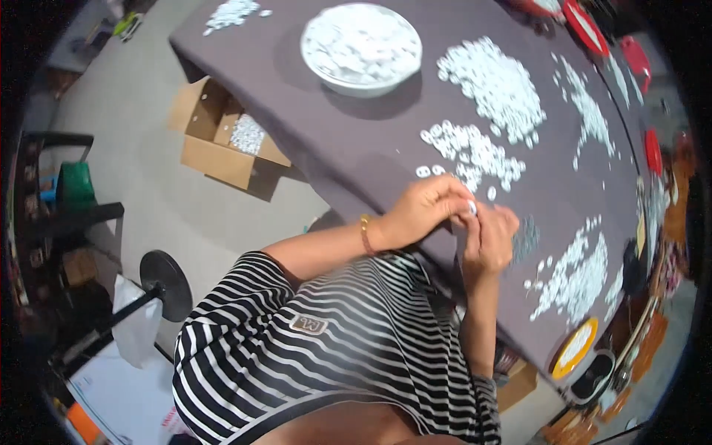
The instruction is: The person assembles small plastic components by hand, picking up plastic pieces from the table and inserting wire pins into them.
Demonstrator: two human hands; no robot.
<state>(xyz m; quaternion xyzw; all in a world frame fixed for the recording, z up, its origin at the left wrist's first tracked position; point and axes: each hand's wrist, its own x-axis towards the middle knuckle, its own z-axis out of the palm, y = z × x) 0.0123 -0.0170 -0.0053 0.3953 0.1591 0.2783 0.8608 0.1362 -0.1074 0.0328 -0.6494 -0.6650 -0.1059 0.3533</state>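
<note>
My left hand (426, 210) and my right hand (491, 236) meet over the near edge of the cloth-covered table. A small white piece (472, 208) sits between their fingertips, partly covered by them, and both hands are closed in a pinch at it. Just beyond lies a loose pile of small white oval pieces (475, 152), some showing a dark centre. A few strays, such as one white oval piece (492, 193), rest close to my fingers. Beside my right hand is a patch of small dark grey parts (526, 239), too fine to make out.
A large white bowl (361, 87) heaped with white pieces stands farther back. More white piles (495, 85) and another heap (575, 282) spread rightward, near an orange-rimmed dish (567, 365). An open cardboard box (219, 159) with white pieces inside sits on the floor left of the table (326, 141).
</note>
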